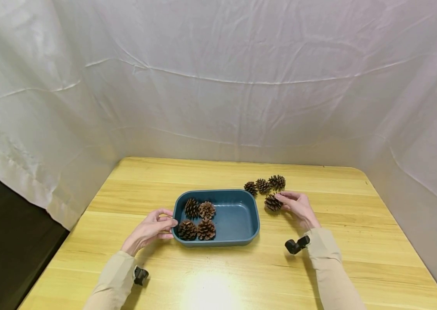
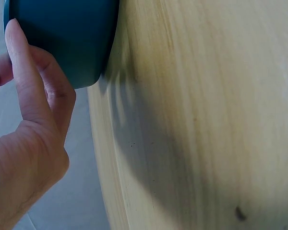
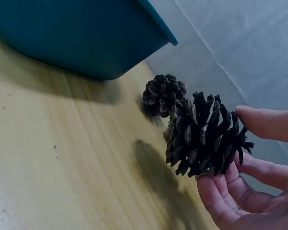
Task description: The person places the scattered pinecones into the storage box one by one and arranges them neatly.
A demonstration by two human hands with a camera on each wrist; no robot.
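A dark blue rectangular tub (image 1: 226, 243) stands on the wooden table, with several brown pine cones (image 1: 206, 229) grouped in its left half. My left hand (image 1: 150, 227) grips the tub's left end, thumb at the rim and fingers against the outer wall. To the right of the tub, my right hand (image 1: 297, 207) pinches a dark pine cone (image 3: 206, 136) between thumb and fingertips. The right wrist view shows this cone raised over the table, its shadow below. Three more pine cones (image 1: 263, 186) lie in a row just behind it, near the tub's back right corner.
The light wooden table (image 1: 358, 241) has rounded far corners. Pale cloth (image 1: 234, 107) hangs behind it and along both sides. A small black device (image 1: 297, 244) sits on my right wrist, and another (image 1: 140, 275) on my left.
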